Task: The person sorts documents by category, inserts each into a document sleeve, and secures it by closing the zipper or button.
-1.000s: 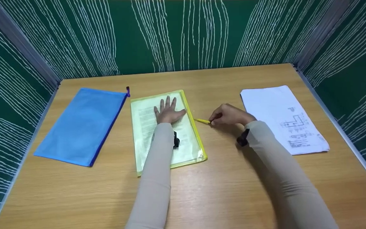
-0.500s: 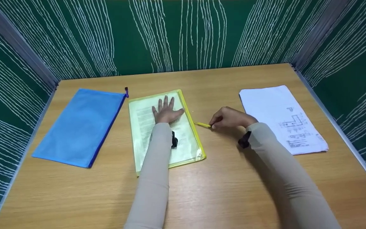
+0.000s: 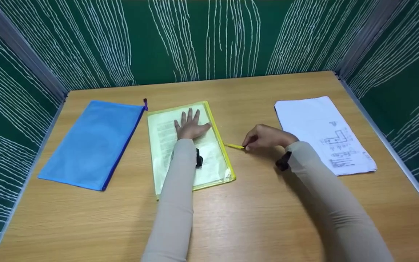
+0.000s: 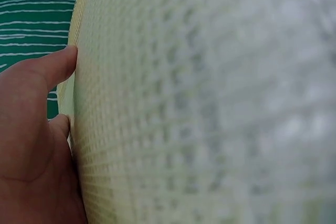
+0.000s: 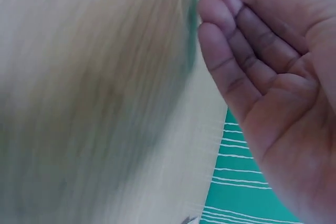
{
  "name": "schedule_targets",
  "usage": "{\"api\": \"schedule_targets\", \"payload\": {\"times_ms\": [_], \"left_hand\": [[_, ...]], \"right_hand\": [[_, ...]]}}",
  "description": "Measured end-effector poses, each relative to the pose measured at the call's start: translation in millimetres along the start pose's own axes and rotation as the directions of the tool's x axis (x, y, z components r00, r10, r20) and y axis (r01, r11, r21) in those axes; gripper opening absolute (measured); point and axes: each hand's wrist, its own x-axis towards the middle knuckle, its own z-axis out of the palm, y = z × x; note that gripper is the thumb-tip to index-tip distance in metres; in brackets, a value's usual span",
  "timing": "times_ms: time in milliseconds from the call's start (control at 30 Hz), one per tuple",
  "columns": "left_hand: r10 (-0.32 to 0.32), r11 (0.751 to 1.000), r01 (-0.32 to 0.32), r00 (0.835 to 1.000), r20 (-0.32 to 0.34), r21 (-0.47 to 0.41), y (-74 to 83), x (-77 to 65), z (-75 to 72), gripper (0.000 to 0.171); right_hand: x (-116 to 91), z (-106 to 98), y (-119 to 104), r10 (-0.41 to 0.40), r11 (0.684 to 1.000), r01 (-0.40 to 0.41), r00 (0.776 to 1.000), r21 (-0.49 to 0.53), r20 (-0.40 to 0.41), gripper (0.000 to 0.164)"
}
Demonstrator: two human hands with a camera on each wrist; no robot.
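A yellow-edged mesh zip pouch (image 3: 213, 163) lies in the middle of the table in the head view, with a printed sheet showing through it. My left hand (image 3: 192, 127) rests on its upper part, fingers spread. In the left wrist view the mesh surface (image 4: 173, 103) fills most of the picture beside the thumb. At the pouch's right edge, my right hand (image 3: 267, 136) pinches the dark end of a yellow zipper pull (image 3: 234, 146), which stretches out from that edge. The right wrist view shows curled fingers (image 5: 226, 61); the pull cannot be made out there.
To the left lies a blue zip pouch (image 3: 93, 145) with a purple pull at its top corner. A stack of white paper (image 3: 304, 116) with a printed drawing lies at the right, partly behind my right forearm. Green panels (image 3: 231, 40) with white lines surround the wooden table (image 3: 231, 225).
My right hand has moved a little toward me and to the right, and the zipper pull has slid down along the pouch's right edge. The left hand keeps its place on the pouch.
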Motion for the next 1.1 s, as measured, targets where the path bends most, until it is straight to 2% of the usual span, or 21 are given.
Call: {"api": "schedule_targets", "payload": {"times_ms": [333,833,1100], "left_hand": [[0.007,1.0,-0.007,1.0,0.02,0.008,-0.4,-0.2,-0.1,0.082],[0.019,1.0,-0.018,0.999,0.029,-0.025,3.7,-2.4,-4.4,0.081],[0.002,1.0,-0.002,1.0,0.007,-0.031,-0.1,-0.8,-3.0,0.082]], "right_hand": [[-8,6,3,-0.03,0.999,0.03,0.999,0.019,0.027,0.015],[-23,11,2,-0.061,0.998,0.06,0.993,0.022,0.103,0.015],[-35,14,-1,-0.059,0.998,0.058,0.988,0.007,0.142,0.013]]}}
